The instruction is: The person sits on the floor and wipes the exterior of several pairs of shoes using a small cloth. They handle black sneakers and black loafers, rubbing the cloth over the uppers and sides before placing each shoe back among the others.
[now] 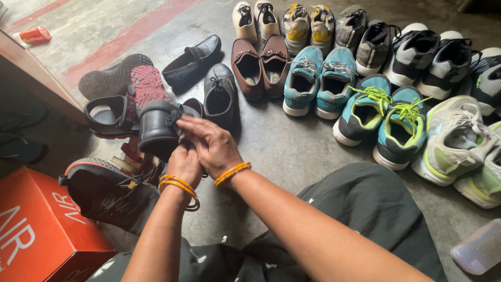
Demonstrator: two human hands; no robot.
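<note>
Both grips are closed on one black leather shoe point(158, 128), held above the concrete floor point(276, 151) just in front of the person's knees. The left hand point(183, 166) clasps the shoe from below, near its heel, while the right hand point(211, 143) lies over the top with fingers point(190, 125) pressed on the laces. Orange thread bands circle both wrists.

Just beyond the held shoe, a second black lace-up shoe point(220, 96) stands on the floor, and a black loafer point(192, 61) lies tilted behind it. A brown pair of loafers point(261, 65) sits to the right of these, then a teal pair of sneakers point(318, 78) and a teal pair with bright green laces point(383, 122). More sneakers line the far edge and right side. To the left lie a black sandal point(107, 116) and a red-soled shoe point(148, 83). A black sneaker with orange trim point(104, 193) rests beside an orange shoebox point(42, 235) at lower left.
</note>
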